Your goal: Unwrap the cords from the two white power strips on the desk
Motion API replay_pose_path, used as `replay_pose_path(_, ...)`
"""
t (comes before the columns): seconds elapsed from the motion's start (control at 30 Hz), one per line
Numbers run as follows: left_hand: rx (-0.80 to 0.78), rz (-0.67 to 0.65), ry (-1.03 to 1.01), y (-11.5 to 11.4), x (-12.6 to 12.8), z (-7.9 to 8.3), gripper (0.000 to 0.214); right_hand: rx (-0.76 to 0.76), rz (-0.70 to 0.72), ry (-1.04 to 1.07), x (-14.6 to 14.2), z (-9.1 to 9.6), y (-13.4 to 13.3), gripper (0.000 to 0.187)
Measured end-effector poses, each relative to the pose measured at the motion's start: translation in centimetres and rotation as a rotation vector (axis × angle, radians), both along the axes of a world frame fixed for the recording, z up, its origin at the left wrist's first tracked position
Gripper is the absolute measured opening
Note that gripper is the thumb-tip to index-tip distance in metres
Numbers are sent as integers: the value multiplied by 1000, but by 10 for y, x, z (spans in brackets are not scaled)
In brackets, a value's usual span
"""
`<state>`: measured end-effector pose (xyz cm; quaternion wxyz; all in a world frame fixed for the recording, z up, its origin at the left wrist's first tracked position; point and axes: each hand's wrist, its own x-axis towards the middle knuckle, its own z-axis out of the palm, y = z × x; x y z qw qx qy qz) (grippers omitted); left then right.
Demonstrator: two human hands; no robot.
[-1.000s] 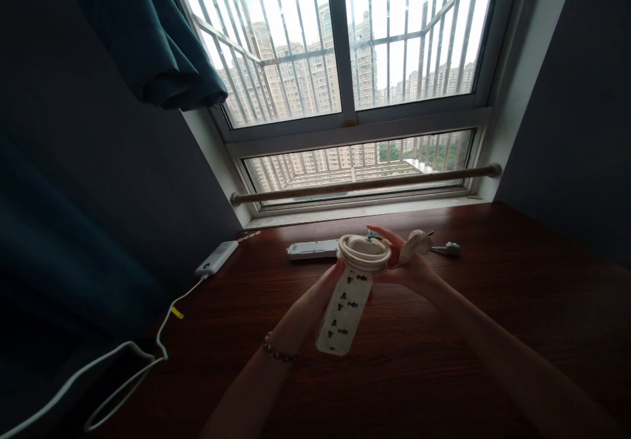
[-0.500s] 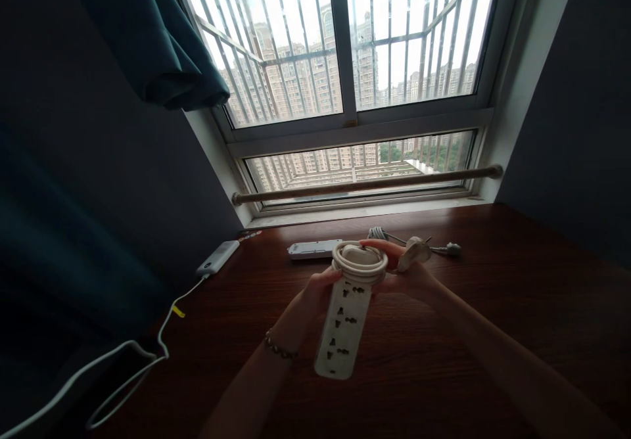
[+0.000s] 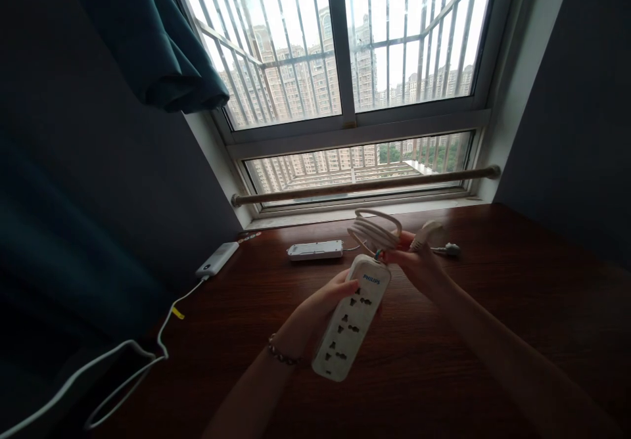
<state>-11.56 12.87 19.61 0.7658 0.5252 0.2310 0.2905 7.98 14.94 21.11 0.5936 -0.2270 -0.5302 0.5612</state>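
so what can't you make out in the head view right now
In the head view:
- Left hand: far side hidden by the held power strip.
- Far strip: its lead passes behind the coiled cable and right hand.
- Left-side cable: cut off by the left edge.
- White device: markings too small.

dark bracelet (image 3: 281,355) on left wrist (image 3: 290,335)
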Motion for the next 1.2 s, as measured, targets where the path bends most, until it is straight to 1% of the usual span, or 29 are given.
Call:
replay_pose_path(0.07,44,-56,-10,9,2,-7,48,-115,16,151,-2,-3,3,24)
replay_pose_path(0.13,63,-98,-48,17,3,-13,47,-221,41,249,-3,-5,5,30)
replay_pose_path(0.2,53,-141,-68,24,1,-15,49,-262,47,290,-4,-6,6,33)
replay_pose_path(0.33,9,-211,-37,35,-5,-17,64,-202,25,273,-6,-5,2,31)
replay_pose_path(0.4,5,-242,-4,38,-6,-16,73,-158,-6,218,-9,-1,-3,29)
replay_pose_path(0.47,38,-239,12,40,-5,-13,77,-104,-58,123,-14,6,-6,28)
replay_pose_path(0.53,127,-191,6,39,-4,-6,77,-47,-102,4,-19,15,-9,28)
replay_pose_path(0.6,268,-123,22,36,-6,6,70,-6,-118,-115,-25,25,-10,30)
replay_pose_path(0.67,426,-17,94,33,-12,22,56,29,-147,-226,-31,36,-9,33)
replay_pose_path(0.7,513,59,134,31,-16,31,55,54,-180,-290,-33,41,-9,35)
replay_pose_path(0.73,611,165,156,28,-21,41,59,82,-221,-359,-35,45,-9,36)
replay_pose_path(0.77,723,341,189,25,-25,50,68,116,-267,-431,-36,49,-9,38)
replay_pose_path(0.8,838,534,190,22,-28,60,81,154,-311,-501,-37,53,-9,40)
replay_pose_path(0.83,941,663,185,19,-30,68,90,198,-344,-566,-38,56,-10,41)
replay_pose_path(0.87,1030,746,182,15,-32,75,93,245,-364,-622,-38,58,-11,42)
replay_pose_path(0.9,1094,776,201,12,-33,81,89,294,-371,-667,-38,60,-12,42)
replay_pose_path(0.97,1145,737,287,9,-34,87,66,379,-360,-722,-37,62,-14,41)
replay_pose_path(1.03,1121,678,371,10,-35,86,41,416,-355,-727,-36,62,-14,40)
replay_pose_path(1.07,1099,656,397,11,-36,84,33,429,-354,-725,-35,61,-14,39)
replay_pose_path(1.13,1043,611,396,17,-37,78,29,452,-346,-737,-35,60,-10,38)
replay_pose_path(1.2,960,561,327,22,-39,73,32,484,-328,-758,-37,58,-5,36)
